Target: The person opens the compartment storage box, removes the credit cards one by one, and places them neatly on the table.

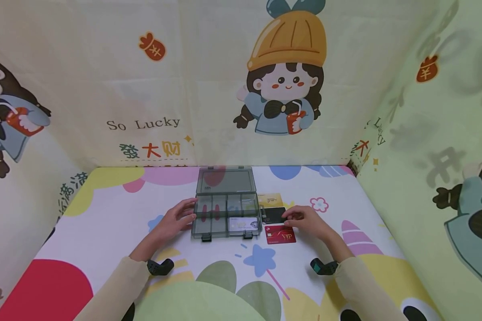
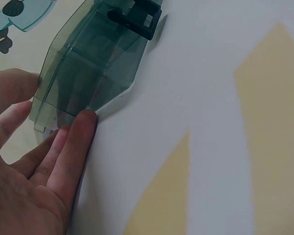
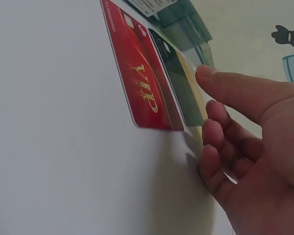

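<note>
A translucent grey-green compartment box stands with its lid raised at the back. A silver VIP card lies in its front right compartment. My left hand touches the box's left side, fingers fairly straight against the box wall. Right of the box lie a gold card, a black card and a red VIP card, the red one nearest me. At the black card's right end is my right hand, with thumb and fingers apart in the right wrist view; no card shows between them.
Dark latches project from the box's front edge. A patterned cloth covers the table, which meets printed curtains at the back and sides. Dark wrist devices sit on both wrists.
</note>
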The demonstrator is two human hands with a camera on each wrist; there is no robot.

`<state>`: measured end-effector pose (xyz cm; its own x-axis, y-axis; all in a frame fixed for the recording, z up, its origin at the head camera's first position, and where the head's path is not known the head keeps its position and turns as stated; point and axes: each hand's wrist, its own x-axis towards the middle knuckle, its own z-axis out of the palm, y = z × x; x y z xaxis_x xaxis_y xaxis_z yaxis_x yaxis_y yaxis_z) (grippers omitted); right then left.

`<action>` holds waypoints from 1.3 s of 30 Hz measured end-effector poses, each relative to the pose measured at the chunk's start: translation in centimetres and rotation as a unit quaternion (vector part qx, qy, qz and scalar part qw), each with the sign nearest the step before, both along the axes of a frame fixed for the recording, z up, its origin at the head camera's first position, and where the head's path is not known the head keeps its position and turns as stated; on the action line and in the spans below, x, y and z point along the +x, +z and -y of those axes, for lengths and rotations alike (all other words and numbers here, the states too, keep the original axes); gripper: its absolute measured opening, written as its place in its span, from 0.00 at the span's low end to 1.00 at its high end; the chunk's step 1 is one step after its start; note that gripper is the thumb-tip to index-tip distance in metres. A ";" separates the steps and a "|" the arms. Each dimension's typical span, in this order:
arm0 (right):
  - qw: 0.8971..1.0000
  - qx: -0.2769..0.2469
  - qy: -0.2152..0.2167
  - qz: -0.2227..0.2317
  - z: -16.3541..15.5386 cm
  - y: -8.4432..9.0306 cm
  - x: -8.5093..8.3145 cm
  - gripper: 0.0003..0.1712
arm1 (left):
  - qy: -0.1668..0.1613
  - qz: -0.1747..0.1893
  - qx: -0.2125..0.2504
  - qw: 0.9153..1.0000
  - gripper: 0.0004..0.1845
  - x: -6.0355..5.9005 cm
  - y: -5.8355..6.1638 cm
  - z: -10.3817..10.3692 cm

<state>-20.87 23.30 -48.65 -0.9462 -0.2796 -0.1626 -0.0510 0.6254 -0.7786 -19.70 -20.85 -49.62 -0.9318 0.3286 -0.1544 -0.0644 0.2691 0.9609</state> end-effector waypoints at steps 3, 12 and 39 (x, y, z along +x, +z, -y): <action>1.000 0.007 0.008 -0.008 -0.5 0.3 0.5 0.16 | 0.003 0.002 0.000 1.000 0.30 0.0 0.0 0.0; 0.999 0.024 0.021 0.012 -1.8 0.7 2.4 0.26 | 0.000 -0.005 -0.002 1.000 0.31 -0.1 0.0 0.0; 0.997 0.069 -0.007 -0.025 -1.0 -0.2 3.1 0.27 | 0.002 -0.003 -0.010 1.000 0.30 0.1 0.3 -0.1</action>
